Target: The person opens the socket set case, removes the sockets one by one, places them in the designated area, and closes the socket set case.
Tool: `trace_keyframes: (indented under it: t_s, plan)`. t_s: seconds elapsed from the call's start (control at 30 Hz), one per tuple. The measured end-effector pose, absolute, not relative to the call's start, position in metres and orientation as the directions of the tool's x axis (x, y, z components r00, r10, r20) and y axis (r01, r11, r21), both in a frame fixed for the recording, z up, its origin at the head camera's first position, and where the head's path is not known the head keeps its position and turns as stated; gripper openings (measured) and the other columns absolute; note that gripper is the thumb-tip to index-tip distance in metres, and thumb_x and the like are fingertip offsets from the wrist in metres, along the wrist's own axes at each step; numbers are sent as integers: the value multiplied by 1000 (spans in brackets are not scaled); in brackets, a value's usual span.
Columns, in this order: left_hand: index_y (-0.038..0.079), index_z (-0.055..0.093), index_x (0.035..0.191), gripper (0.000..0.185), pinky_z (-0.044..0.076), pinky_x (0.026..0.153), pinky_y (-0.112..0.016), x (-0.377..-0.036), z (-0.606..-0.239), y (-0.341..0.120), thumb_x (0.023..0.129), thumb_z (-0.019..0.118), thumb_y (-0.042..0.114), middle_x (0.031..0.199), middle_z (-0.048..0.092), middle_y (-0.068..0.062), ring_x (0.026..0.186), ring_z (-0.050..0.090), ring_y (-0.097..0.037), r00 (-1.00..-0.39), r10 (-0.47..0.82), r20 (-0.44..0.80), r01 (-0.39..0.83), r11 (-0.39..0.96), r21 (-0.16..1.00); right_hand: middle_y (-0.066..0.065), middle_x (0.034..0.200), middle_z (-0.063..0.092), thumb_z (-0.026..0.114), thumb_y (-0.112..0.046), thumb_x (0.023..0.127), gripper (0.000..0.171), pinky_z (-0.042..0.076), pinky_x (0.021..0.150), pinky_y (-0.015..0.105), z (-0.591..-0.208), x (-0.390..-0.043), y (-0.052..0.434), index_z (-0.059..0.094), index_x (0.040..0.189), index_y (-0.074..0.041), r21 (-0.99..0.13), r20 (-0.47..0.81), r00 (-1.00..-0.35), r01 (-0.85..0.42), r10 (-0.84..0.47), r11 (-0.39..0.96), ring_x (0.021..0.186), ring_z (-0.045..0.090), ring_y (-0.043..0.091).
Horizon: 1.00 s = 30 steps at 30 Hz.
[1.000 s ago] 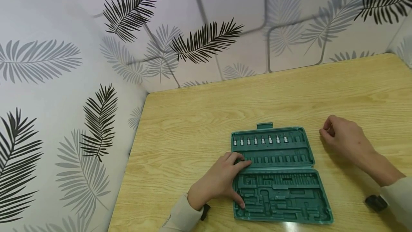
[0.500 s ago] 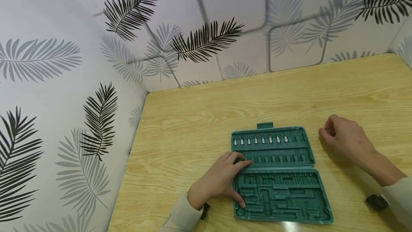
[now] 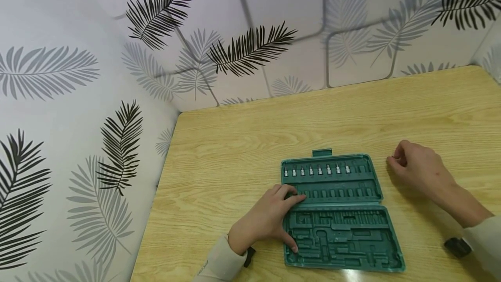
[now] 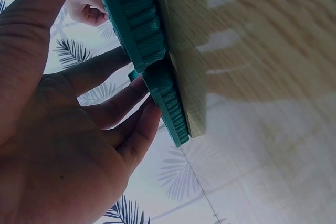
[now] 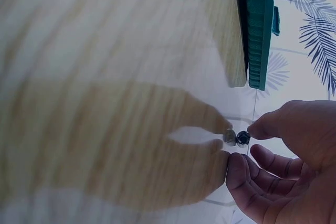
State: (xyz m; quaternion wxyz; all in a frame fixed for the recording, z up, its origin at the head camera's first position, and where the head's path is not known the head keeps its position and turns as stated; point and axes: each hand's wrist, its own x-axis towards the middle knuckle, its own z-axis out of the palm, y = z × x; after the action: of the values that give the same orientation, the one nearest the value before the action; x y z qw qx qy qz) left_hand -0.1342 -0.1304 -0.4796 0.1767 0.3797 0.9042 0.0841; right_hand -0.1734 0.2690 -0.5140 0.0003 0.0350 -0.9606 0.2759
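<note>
A green plastic tool case (image 3: 340, 234) lies unfolded on the wooden table, its upper half (image 3: 332, 182) bearing a row of several silver bit sockets (image 3: 320, 169). My left hand (image 3: 268, 216) rests on the case's left edge, index finger and thumb spread over the two halves; the left wrist view shows its fingertips (image 4: 139, 85) touching the rim. To the right of the case, my right hand (image 3: 424, 169) is low over the table with curled fingers. Its thumb and finger hold a small round metal socket (image 5: 243, 138), seen end-on at the tabletop in the right wrist view and hidden in the head view.
Moulded recesses without tools fill the case's lower half. A latch tab (image 3: 322, 152) sticks out at the far edge. The wooden table (image 3: 231, 142) extends left, right and behind to a leaf-patterned wall (image 3: 274, 8).
The right hand has shifted very slightly left, toward the case. The left hand and the case stay in place.
</note>
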Motion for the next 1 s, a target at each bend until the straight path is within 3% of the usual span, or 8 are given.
trace_keyframes:
  t_s: [0.5, 1.0]
  plan:
    - [20, 52, 164, 122, 47, 122, -38, -134, -479, -131, 62, 102, 65, 157, 52, -4, 139, 52, -20, -648, 721, -246, 660, 693, 290, 15, 77, 67, 69, -15, 105, 21, 38, 51, 30, -491, -178, 264, 66, 96, 4, -482, 129, -987, -142, -91, 865, 59, 51, 17]
    - [19, 53, 163, 122, 47, 121, -37, -134, -480, -131, 62, 102, 65, 156, 52, -5, 138, 52, -21, -648, 722, -242, 661, 691, 292, 15, 90, 73, 73, -15, 102, 17, 50, 57, 37, -478, -187, 215, 76, 101, 2, -460, 48, -975, -214, -216, 862, 70, 62, 20]
